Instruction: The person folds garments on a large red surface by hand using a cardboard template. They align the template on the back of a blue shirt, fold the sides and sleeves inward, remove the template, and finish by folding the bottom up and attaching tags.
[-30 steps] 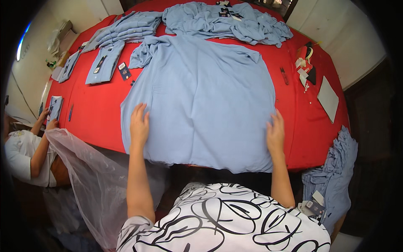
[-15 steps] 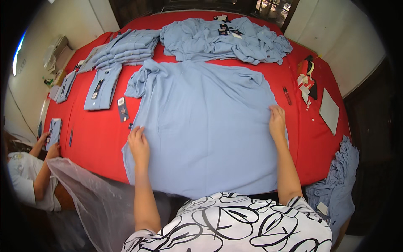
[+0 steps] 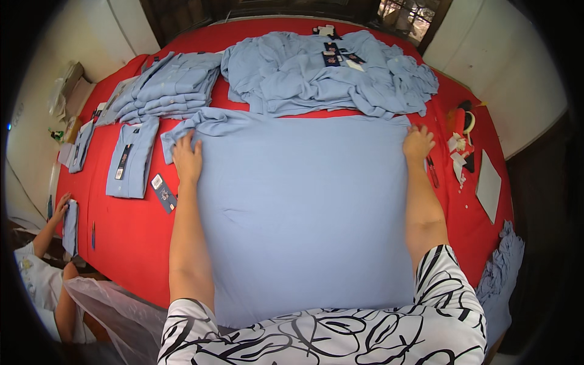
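Note:
A light blue shirt (image 3: 304, 207) lies spread flat, back side up, on the red table (image 3: 128, 231). My left hand (image 3: 187, 159) presses palm down on its far left shoulder, beside the bunched left sleeve (image 3: 204, 125). My right hand (image 3: 418, 143) lies flat on the far right shoulder at the shirt's edge. Both arms are stretched forward over the cloth. Neither hand grips anything.
A loose heap of blue shirts (image 3: 328, 73) lies at the far side, a stack of folded ones (image 3: 167, 88) at far left. Single folded shirts (image 3: 131, 161) and a hang tag (image 3: 163, 190) lie left. Another person (image 3: 42, 267) works at the left edge beside a clear plastic bag (image 3: 115, 310). Small tools (image 3: 462, 143) sit right.
Both hands have slid away from me, from the shirt's near hem up along its sides to the shoulders.

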Available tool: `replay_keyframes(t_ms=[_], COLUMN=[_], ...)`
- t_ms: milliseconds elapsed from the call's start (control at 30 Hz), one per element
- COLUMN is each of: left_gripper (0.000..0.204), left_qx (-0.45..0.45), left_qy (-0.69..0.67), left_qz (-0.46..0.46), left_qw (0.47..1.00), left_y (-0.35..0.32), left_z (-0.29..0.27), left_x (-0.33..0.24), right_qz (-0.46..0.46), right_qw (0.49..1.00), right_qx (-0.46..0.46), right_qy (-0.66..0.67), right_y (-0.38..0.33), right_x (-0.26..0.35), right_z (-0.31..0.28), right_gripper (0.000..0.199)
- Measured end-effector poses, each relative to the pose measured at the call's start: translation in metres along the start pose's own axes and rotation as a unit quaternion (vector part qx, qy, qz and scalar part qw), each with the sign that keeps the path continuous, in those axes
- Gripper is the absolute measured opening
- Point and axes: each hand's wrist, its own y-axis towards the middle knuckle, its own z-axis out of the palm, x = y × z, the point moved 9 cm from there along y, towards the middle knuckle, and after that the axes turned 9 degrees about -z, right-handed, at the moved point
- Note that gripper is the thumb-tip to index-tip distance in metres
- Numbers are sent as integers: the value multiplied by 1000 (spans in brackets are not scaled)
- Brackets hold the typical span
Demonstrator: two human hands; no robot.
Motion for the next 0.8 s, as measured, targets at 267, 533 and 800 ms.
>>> replay_keyframes(t_ms=[267, 533, 800], left_gripper=[29, 30, 39], left_qx=[31, -12, 32], left_qy=[-101, -32, 51], left_qz=[49, 143, 143], left_qw=[993, 989, 988], left_y=[26, -2, -159], left_z=[18, -33, -84], left_x=[-15, -6, -8], right_qz=[-58, 32, 53], right_qw=[998, 999, 995], right_qx=[-20, -17, 3], right_qy=[20, 5, 90], right_y=[12, -21, -116], right_x=[-11, -39, -152], right_z=[9, -35, -25], right_gripper=[30, 31, 37])
